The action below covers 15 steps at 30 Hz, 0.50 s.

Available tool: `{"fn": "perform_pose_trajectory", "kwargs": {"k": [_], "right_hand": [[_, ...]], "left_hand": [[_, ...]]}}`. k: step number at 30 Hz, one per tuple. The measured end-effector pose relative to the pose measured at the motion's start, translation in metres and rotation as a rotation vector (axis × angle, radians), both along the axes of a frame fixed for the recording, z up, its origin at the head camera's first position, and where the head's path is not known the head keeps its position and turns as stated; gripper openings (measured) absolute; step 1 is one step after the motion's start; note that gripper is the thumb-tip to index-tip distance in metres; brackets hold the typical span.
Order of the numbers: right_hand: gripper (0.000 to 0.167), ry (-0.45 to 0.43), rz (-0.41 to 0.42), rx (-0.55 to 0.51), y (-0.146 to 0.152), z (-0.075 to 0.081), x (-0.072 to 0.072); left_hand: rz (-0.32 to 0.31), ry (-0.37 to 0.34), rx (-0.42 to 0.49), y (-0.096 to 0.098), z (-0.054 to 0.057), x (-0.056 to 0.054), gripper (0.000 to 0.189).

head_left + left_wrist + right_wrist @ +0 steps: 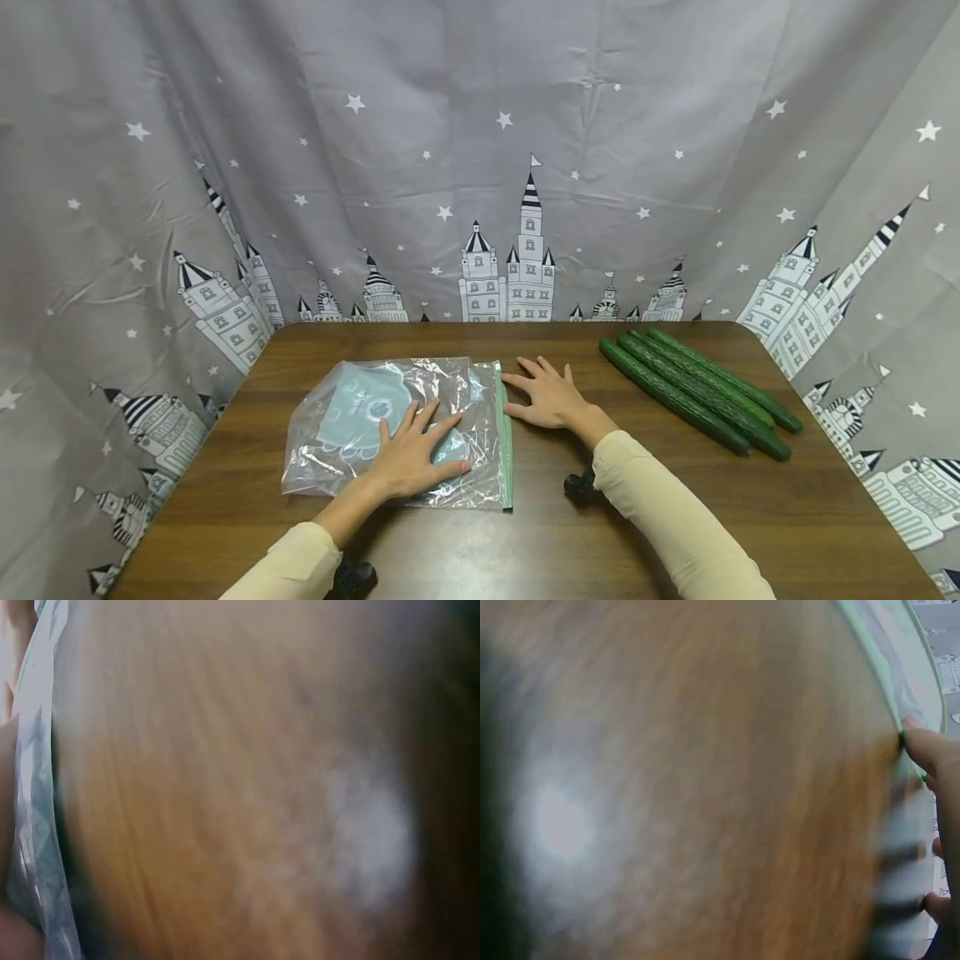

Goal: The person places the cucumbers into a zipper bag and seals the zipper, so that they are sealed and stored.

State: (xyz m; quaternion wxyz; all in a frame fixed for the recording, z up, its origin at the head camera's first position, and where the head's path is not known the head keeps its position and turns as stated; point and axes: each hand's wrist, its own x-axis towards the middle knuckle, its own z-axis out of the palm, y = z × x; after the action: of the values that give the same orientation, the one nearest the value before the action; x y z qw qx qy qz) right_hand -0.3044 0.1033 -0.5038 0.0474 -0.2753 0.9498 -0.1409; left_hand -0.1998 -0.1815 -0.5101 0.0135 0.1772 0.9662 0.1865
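A clear plastic zip bag [307, 450] with a pale blue cartoon print lies flat on the table, its green zip strip [506, 467] on the right side. My left hand [408, 460] rests on the bag with fingers spread over the print. At the strip's upper part is my right hand [553, 398], fingers spread, with thumb and forefinger right at the green edge. In the right wrist view, the thumb [922, 744] meets that strip. Only a sliver of the bag [37, 780] shows in the left wrist view.
Several long green cucumbers [690, 383] lie side by side at the table's right. The brown wooden table [480, 550] ends at the back against a grey curtain [420, 100] printed with castles and stars.
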Motion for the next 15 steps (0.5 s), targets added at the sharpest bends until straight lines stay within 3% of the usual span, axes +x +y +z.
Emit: {"fn": "perform_pose_trajectory", "kwargs": {"k": [15], "right_hand": [[0.072, -0.037, -0.022, 0.074, 0.000, -0.001, 0.001]], "left_hand": [[-0.013, -0.036, -0.023, -0.010, 0.006, 0.000, 0.082]]}}
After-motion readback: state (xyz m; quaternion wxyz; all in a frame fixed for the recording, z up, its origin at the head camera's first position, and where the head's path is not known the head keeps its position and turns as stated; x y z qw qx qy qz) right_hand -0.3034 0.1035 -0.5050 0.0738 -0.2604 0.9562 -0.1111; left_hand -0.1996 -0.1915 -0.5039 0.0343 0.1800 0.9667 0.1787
